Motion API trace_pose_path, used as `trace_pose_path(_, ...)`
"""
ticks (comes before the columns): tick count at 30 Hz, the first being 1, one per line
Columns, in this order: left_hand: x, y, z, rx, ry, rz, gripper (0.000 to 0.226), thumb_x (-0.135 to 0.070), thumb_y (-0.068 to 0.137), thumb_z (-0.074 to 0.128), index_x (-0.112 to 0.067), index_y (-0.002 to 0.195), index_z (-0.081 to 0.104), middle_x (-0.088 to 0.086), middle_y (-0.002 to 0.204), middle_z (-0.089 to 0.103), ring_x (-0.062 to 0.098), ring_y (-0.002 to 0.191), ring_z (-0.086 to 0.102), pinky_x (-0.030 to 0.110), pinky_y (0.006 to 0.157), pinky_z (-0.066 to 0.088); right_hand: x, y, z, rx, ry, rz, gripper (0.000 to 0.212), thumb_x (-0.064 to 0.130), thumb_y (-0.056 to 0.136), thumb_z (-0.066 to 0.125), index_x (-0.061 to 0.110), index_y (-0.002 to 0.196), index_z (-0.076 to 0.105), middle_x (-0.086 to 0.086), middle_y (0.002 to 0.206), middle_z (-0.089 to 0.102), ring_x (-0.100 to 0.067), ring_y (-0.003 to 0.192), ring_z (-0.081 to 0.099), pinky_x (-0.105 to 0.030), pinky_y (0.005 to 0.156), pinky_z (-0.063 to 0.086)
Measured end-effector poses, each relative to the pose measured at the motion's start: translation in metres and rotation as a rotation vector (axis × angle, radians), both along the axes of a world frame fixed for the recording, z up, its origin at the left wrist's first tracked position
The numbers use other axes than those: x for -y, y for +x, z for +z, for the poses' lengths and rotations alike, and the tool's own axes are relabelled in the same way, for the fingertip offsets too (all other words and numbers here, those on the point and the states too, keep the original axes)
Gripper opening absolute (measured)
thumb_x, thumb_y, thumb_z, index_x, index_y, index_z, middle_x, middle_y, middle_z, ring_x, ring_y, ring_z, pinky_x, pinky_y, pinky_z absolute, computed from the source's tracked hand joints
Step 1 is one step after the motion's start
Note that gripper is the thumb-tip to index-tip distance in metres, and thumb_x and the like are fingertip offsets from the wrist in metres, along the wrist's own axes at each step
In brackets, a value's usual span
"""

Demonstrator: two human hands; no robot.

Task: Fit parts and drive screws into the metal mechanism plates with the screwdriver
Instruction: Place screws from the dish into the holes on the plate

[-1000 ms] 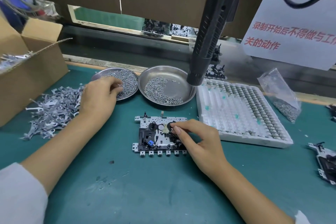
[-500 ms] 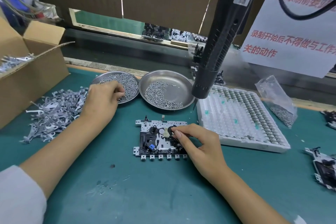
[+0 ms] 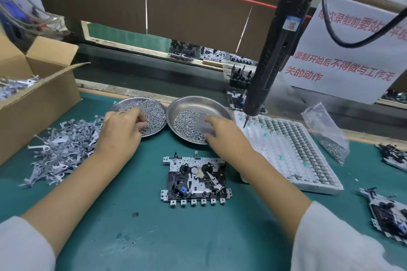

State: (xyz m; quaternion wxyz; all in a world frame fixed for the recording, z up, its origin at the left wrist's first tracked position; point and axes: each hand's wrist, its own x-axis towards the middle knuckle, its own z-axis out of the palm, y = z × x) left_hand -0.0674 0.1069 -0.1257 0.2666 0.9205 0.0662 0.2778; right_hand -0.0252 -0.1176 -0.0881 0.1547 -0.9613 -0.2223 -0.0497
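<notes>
At the centre of the frame, the metal mechanism plate [image 3: 195, 179] lies flat on the green table [image 3: 136, 237], untouched by either hand. The left hand [image 3: 120, 131] reaches into the left steel dish [image 3: 141, 114] of screws, fingers curled down among them, though whether its grip holds any cannot be told. The right hand [image 3: 222, 132] reaches into the right dish [image 3: 193, 103], its fingertips hidden, while the electric screwdriver [image 3: 275, 50] hangs in the upper right above the white tray [image 3: 308, 160].
</notes>
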Motion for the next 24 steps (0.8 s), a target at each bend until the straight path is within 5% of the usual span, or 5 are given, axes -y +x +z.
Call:
trace_pose_path(5, -0.002, 0.003, -0.004, -0.008, 0.085, 0.038, 0.007, -0.008, 0.090, 0.060, -0.004, 0.093, 0.065, 0.020, 0.083, 0.068, 0.040, 0.087, 0.058, 0.044, 0.088, 0.043, -0.012, 0.015, -0.007, -0.061, -0.078, -0.099, 0.024, -0.007, 0.084, 0.053, -0.001, 0.100, 0.071, -0.018, 0.100, 0.069, -0.032, 0.090, 0.065, -0.041, 0.085, 0.053)
trace_pose_path(11, 0.003, -0.001, 0.000, 0.095, 0.152, 0.055, 0.004, -0.008, 0.089, 0.063, -0.005, 0.089, 0.066, 0.015, 0.087, 0.068, 0.036, 0.087, 0.059, 0.043, 0.085, 0.033, -0.006, 0.012, -0.010, 0.003, 0.094, -0.106, 0.031, -0.008, 0.084, 0.055, 0.006, 0.108, 0.070, -0.014, 0.102, 0.071, -0.029, 0.096, 0.065, -0.040, 0.086, 0.052)
trace_pose_path(16, 0.014, -0.008, 0.010, 0.178, 0.042, -0.040, 0.008, -0.008, 0.087, 0.066, -0.003, 0.092, 0.070, 0.012, 0.087, 0.070, 0.033, 0.082, 0.063, 0.047, 0.084, 0.046, 0.000, 0.013, -0.010, -0.022, 0.179, -0.109, 0.028, -0.007, 0.085, 0.059, 0.004, 0.108, 0.070, -0.014, 0.105, 0.071, -0.026, 0.100, 0.064, -0.036, 0.090, 0.050)
trace_pose_path(21, 0.045, -0.023, 0.016, 0.217, -0.266, -0.200, 0.010, -0.007, 0.080, 0.074, -0.008, 0.090, 0.075, -0.002, 0.082, 0.070, 0.010, 0.072, 0.063, 0.007, 0.077, 0.044, 0.001, 0.016, -0.010, -0.077, 0.196, -0.104, 0.024, -0.004, 0.084, 0.064, 0.003, 0.106, 0.071, -0.013, 0.099, 0.071, -0.023, 0.092, 0.065, -0.029, 0.086, 0.050)
trace_pose_path(24, 0.062, -0.031, 0.014, 0.164, -0.430, -0.256, 0.012, -0.012, 0.078, 0.076, -0.014, 0.090, 0.076, -0.013, 0.083, 0.069, 0.000, 0.079, 0.064, 0.003, 0.077, 0.042, 0.001, 0.015, -0.010, -0.093, 0.309, -0.126, 0.023, -0.004, 0.081, 0.068, 0.001, 0.103, 0.071, -0.014, 0.093, 0.071, -0.022, 0.083, 0.065, -0.030, 0.084, 0.052)
